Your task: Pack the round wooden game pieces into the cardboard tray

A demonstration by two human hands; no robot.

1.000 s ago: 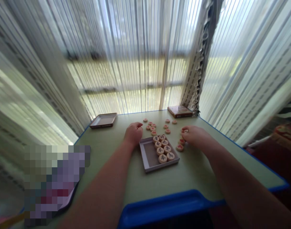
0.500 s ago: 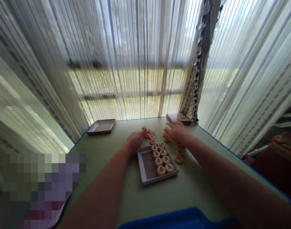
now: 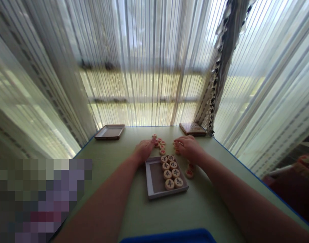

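Note:
Round Chinese chess pieces with red characters (image 3: 162,147) lie in a loose column behind a shallow open box (image 3: 150,189). Several black-marked pieces (image 3: 175,173) stand in two columns on the right side of that box. My left hand (image 3: 145,149) reaches in from the left, fingers stretched out, tips against the far red pieces. My right hand (image 3: 190,146) is open, its bent fingers over a few red pieces (image 3: 177,151) and partly hiding them. Under the right wrist lie more red pieces (image 3: 189,173), partly covered.
A shallow tray-like box lid (image 3: 110,131) lies at the table's far left. At the far right is a flat closed box (image 3: 192,129). Sheer curtains (image 3: 144,67) hang behind the green table (image 3: 144,216). A blue edge (image 3: 169,236) shows at the near side.
My right hand has come down and nearer over the red pieces, its fingers drawing closer together. My left hand stays by the far pieces. The view has shifted slightly.

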